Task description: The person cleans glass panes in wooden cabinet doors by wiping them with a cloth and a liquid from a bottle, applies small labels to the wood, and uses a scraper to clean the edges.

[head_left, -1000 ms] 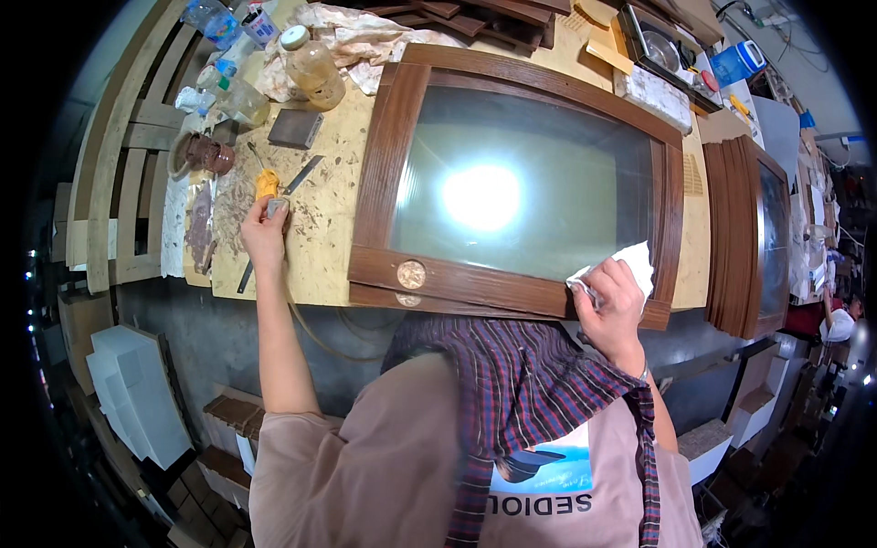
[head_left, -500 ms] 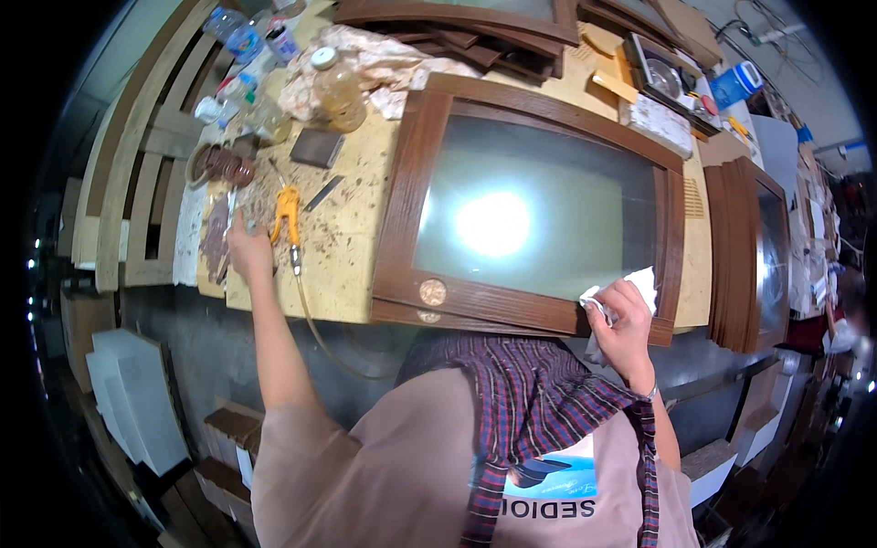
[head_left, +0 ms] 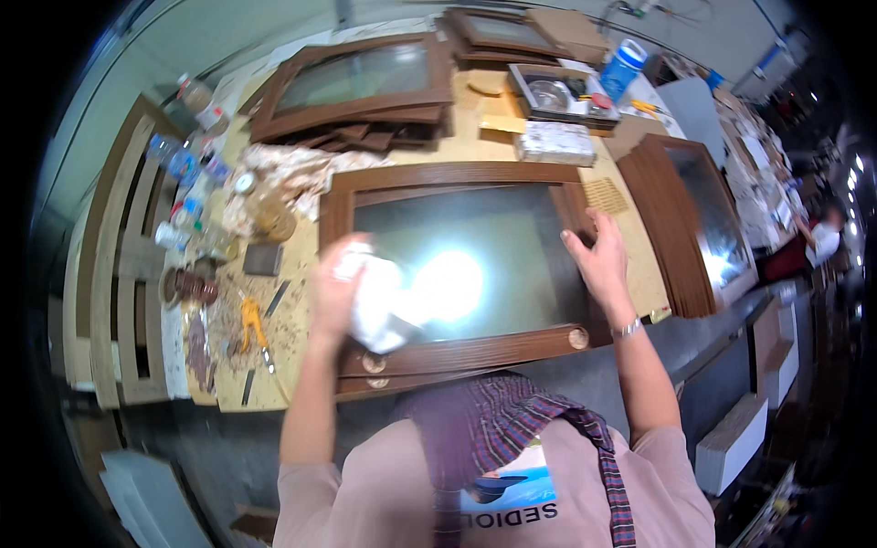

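Note:
A brown wooden door panel with a glass pane [head_left: 512, 237] lies flat in front of me on top of another brown frame, a bright light reflecting in the glass. Over its left side, my left hand [head_left: 336, 290] is closed on a crumpled white wipe [head_left: 379, 306], both smeared by motion. My right hand [head_left: 603, 263] is at the panel's right side, thumb and fingers apart with nothing in them; whether it touches the wood I cannot tell.
Left lie a yellow air blow gun [head_left: 250, 320], a dark sanding block [head_left: 263, 259] and a bottle of yellowish liquid [head_left: 267, 212]. Glazed panels [head_left: 352, 82] are stacked behind; more brown panels [head_left: 676, 228] lean at right. Far right, a person [head_left: 813, 245] is present.
The white wipe has passed from my right hand to my left. My left hand has come from beside the blow gun to the panel. My view has shifted.

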The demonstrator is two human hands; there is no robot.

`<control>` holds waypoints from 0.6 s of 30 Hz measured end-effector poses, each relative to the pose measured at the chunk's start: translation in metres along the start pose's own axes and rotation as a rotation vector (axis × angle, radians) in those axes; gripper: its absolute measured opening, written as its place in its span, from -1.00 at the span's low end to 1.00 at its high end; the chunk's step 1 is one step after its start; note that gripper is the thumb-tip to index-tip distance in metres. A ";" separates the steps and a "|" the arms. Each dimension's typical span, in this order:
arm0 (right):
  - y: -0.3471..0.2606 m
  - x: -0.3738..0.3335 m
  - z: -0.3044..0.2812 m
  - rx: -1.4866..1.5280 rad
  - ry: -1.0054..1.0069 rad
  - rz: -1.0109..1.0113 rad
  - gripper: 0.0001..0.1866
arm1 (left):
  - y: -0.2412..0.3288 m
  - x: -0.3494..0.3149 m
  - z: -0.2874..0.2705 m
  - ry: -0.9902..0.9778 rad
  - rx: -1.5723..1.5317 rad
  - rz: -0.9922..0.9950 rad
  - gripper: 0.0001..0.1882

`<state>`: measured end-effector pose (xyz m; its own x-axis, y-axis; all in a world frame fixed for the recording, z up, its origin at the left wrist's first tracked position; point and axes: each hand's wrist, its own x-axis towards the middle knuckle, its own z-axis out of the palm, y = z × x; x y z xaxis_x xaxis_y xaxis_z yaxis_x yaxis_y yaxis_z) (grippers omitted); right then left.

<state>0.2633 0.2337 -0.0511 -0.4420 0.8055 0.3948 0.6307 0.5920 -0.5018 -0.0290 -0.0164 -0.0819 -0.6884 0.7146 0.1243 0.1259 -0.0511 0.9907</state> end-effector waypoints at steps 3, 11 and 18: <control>0.040 0.026 0.000 -0.052 -0.342 0.439 -0.36 | -0.003 0.042 -0.054 0.052 0.532 -0.040 -0.77; 0.071 0.038 0.017 0.196 -0.064 0.537 -0.68 | -0.034 0.060 -0.062 -0.010 0.359 -0.167 -0.82; 0.013 0.074 -0.083 0.775 0.085 0.107 -0.77 | 0.095 0.061 -0.100 -0.176 0.341 -0.223 -0.82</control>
